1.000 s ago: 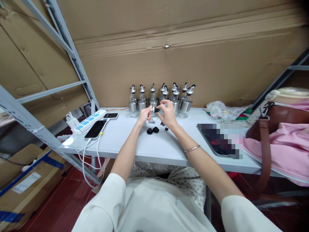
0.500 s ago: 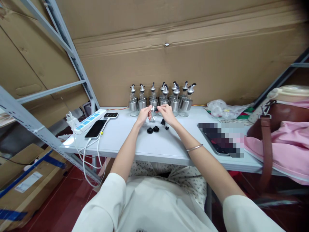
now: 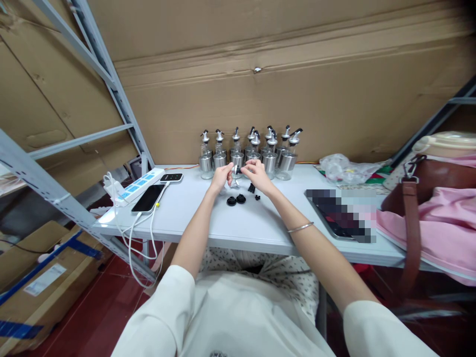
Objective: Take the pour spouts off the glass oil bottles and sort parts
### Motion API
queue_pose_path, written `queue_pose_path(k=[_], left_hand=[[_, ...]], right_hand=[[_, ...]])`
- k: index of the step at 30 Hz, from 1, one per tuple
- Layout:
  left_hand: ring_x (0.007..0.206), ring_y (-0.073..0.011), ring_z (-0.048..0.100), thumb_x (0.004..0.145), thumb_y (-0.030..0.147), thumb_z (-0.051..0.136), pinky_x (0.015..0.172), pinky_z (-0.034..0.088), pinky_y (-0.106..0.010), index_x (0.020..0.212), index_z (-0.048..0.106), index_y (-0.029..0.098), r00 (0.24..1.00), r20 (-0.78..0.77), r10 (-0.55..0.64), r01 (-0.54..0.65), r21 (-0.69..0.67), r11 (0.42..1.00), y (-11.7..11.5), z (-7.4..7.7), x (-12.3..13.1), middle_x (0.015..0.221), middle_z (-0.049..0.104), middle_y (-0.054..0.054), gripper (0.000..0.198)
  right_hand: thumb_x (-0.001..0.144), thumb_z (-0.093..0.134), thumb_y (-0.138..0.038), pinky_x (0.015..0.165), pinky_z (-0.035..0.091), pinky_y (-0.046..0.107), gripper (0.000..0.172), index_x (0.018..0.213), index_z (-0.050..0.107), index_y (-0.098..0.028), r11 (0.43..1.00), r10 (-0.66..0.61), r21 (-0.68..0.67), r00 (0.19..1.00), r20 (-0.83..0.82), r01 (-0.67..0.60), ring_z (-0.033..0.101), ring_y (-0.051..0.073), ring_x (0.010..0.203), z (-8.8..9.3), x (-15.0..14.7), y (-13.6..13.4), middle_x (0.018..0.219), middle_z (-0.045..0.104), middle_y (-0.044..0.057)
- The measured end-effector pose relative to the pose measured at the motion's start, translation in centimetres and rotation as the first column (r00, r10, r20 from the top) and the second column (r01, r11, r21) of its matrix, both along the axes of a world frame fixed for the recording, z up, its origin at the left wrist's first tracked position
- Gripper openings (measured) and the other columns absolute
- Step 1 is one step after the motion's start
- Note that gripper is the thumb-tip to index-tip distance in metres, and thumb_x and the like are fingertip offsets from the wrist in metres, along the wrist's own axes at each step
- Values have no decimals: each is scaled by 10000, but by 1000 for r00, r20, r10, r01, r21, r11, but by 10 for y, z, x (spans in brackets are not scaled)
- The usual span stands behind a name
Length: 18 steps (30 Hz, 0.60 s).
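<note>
Grips a small fitting [image 3: 237, 169] at frame centre in the left hand [image 3: 222, 179], fingers curled round its pale end. Appears to lie lengthwise left to right, black end towards the right hand [image 3: 257, 175]. Bunches that hand's fingertips just there; cannot tell whether gripping or only near. Looks stubby, pale left, black right, too small for finer detail.

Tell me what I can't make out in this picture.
All in the head view:
Small part in the left hand: partly covered by fingers, too small to identify.
Right hand: whether it touches that part is too small to tell.
Rear bottles: lower parts hidden by front bottles.
Dark device: screen masked by mosaic blocks.
Pink fabric: cut off by the right edge.
</note>
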<state>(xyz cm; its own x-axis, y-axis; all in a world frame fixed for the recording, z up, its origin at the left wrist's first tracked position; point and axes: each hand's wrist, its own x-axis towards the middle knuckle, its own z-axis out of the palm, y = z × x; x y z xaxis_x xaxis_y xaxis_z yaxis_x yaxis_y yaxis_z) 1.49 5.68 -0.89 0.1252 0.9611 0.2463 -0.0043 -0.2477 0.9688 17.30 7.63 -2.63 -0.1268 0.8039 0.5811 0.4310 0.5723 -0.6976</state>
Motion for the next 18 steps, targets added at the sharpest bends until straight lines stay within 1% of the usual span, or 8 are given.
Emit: queue_pose_path(k=[4, 8, 11, 15, 18], left_hand=[[281, -59, 382, 872, 522, 495, 401, 307, -197, 519, 379, 186, 1000, -10, 21, -21, 5, 1000, 4, -3, -2, 312, 377, 71, 502], [277, -57, 370, 893, 490, 470, 404, 305, -191, 519, 385, 185, 999, -10, 41, -40, 36, 999, 8, -7, -4, 304, 389, 66, 490], [278, -54, 371, 888, 505, 470, 409, 300, -190, 515, 384, 185, 999, -19, 47, -46, 49, 998, 8, -7, -5, 303, 395, 64, 499], [279, -53, 376, 861, 559, 487, 413, 293, -193, 511, 384, 184, 997, -48, 60, -58, 48, 997, 7, -5, -4, 305, 392, 65, 523], [278, -59, 379, 868, 558, 476, 415, 300, -195, 513, 387, 184, 996, -59, 63, -61, 37, 997, 7, -4, -4, 301, 400, 58, 523]], right_hand=[[758, 598, -477, 1022, 339, 517, 280, 685, 661, -214, 999, -6, 37, 1000, 5, 6, 425, 272, 1082, -2, -1, 1, 1130, 468, 88], [740, 616, -436, 1013, 351, 524, 236, 694, 662, -209, 1000, 2, 11, 999, 36, -3, 417, 281, 1104, 0, -3, -1, 1155, 460, 92], [726, 633, -389, 1011, 355, 526, 191, 684, 646, -203, 1000, -5, 17, 999, 54, 4, 421, 282, 1108, 1, -3, -2, 1162, 455, 97], [719, 636, -341, 974, 392, 508, 160, 652, 609, -198, 996, -32, 89, 998, 48, 28, 447, 268, 1065, 2, -5, -3, 1166, 438, 97], [699, 644, -303, 993, 378, 505, 135, 635, 588, -197, 985, -40, 169, 999, 30, 35, 455, 262, 1049, 4, -6, -7, 1156, 439, 91]])
